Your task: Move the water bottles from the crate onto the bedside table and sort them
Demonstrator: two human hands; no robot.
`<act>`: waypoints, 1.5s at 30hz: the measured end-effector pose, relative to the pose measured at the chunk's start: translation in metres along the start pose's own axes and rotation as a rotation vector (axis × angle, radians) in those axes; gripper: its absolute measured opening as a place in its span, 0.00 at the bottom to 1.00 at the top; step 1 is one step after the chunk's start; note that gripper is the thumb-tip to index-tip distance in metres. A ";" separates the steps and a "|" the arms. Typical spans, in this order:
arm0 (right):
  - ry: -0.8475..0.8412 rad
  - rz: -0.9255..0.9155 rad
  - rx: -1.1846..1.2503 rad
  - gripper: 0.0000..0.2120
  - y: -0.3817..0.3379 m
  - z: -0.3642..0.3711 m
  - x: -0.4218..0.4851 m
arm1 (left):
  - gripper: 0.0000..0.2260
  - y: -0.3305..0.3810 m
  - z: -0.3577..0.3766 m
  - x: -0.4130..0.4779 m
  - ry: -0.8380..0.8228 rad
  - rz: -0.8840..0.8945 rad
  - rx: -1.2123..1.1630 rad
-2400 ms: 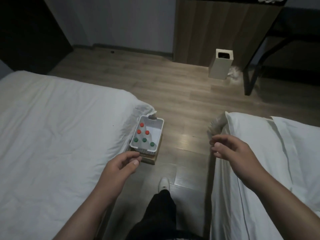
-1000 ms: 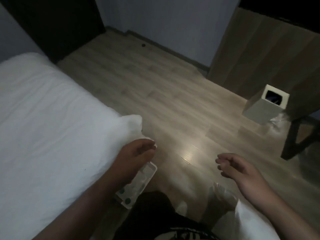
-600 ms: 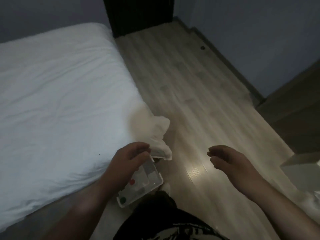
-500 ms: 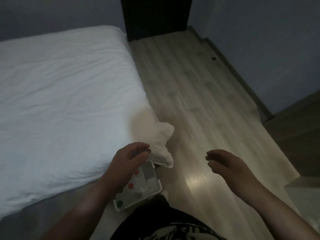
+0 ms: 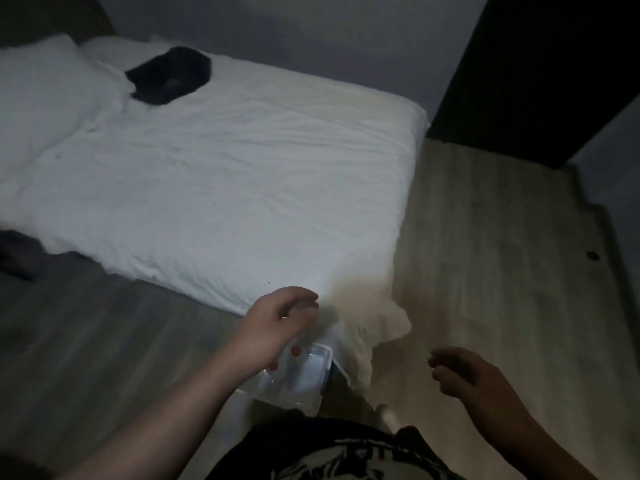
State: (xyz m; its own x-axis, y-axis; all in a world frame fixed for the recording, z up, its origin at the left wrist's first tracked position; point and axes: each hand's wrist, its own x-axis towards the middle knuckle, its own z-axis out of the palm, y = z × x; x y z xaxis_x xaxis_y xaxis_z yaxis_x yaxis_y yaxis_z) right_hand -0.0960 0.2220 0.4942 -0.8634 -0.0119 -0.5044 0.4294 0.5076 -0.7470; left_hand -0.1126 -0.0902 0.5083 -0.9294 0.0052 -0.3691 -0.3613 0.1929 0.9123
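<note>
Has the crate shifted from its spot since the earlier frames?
No. The crate still sits right beside the bed corner with its hanging sheet, as earlier; only the camera view has swung round.

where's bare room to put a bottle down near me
Free: the middle of the bed, between the black item and its near corner; the wood floor right of the bed, beyond the right hand. Crowded: around the crate, hemmed by the left hand and hanging sheet corner.

We've got a dim room: white bed (image 5: 225,168) on a pale wood floor (image 5: 485,271), pillow (image 5: 38,88) at its head. Behind it we see a grey wall (image 5: 294,29) and a dark panel (image 5: 536,74).
</note>
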 end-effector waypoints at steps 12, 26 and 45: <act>-0.417 -0.254 -0.204 0.12 0.001 -0.027 0.078 | 0.12 -0.066 0.101 -0.127 0.514 -0.262 -0.326; -0.523 -0.376 -0.729 0.14 0.024 0.073 0.104 | 0.18 -0.207 0.109 -0.189 0.733 -0.477 -0.298; -0.725 -0.624 -0.906 0.23 0.216 0.322 0.312 | 0.18 -0.468 0.092 0.062 0.544 -0.397 0.007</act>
State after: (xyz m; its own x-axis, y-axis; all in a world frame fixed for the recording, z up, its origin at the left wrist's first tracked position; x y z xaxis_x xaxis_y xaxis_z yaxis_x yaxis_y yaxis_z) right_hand -0.1870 0.0506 0.0357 -0.3918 -0.7649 -0.5113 -0.5602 0.6391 -0.5270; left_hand 0.0063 -0.0904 0.0421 -0.6325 -0.5622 -0.5328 -0.6848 0.0843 0.7239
